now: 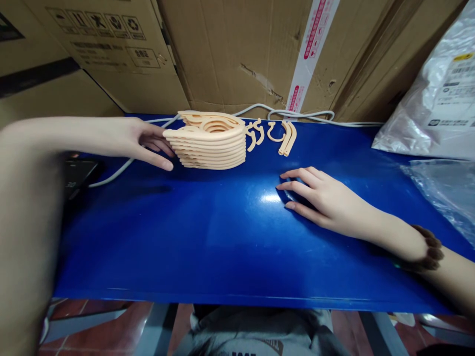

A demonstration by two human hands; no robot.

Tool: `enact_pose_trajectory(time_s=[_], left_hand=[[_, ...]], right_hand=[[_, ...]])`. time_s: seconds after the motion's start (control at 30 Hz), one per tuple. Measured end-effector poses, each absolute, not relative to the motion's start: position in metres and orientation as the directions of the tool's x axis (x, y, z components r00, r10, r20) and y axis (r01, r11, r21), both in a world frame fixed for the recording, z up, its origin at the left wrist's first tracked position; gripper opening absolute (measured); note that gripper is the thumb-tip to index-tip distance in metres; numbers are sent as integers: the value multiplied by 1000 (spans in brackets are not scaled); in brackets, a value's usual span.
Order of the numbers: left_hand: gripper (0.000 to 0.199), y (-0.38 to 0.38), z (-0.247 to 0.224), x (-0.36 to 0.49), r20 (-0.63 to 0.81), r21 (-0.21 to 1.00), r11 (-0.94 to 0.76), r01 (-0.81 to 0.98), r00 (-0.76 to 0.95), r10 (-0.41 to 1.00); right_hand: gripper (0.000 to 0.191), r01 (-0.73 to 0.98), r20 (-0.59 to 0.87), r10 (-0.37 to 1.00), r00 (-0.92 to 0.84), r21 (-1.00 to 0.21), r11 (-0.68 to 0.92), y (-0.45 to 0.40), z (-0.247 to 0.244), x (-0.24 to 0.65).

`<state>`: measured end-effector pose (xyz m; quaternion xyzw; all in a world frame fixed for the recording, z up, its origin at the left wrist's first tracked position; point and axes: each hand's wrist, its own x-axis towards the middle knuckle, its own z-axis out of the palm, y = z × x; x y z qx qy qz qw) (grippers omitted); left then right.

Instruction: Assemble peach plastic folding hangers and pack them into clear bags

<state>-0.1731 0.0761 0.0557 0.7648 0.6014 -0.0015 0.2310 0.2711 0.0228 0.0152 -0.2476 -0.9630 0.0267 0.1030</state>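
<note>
A stack of cream plastic folding hangers point(211, 148) lies toward the back of the blue table, left of centre. My left hand point(152, 143) is at the stack's left end, thumb and fingers apart; whether the fingertips touch it is hard to see. Just right of the stack are several loose cream hook pieces point(259, 132), including a curved hook point(273, 133). Two curved cream arm pieces point(288, 139) lie side by side beyond them. My right hand point(315, 195) rests on the tabletop at centre right, fingers spread, holding nothing. A brown fuzzy band circles its wrist.
Cardboard boxes point(241, 54) stand along the back edge of the blue table point(222, 237). A white cable point(308, 114) runs there and down the left side. A black device point(79, 173) sits behind my left arm. Clear plastic packaging point(438, 99) lies at the right.
</note>
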Motion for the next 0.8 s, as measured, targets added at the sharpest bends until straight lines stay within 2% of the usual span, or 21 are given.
enact_pose_trajectory(time_s=[0.17, 0.3, 0.57, 0.8], left_hand=[[65, 78, 44, -154, -237, 430, -228, 874, 353, 905], [62, 77, 43, -147, -176, 411, -229, 882, 324, 930], [59, 78, 39, -149, -62, 378, -342, 860, 392, 918], [57, 78, 40, -150, -52, 378, -333, 864, 379, 924]], right_hand=[[33, 472, 193, 485, -853, -111, 875, 23, 15, 271], [34, 472, 187, 484, -855, -108, 875, 23, 15, 271], [34, 475, 185, 487, -854, -104, 874, 22, 15, 272], [34, 477, 183, 489, -853, -109, 872, 23, 15, 271]])
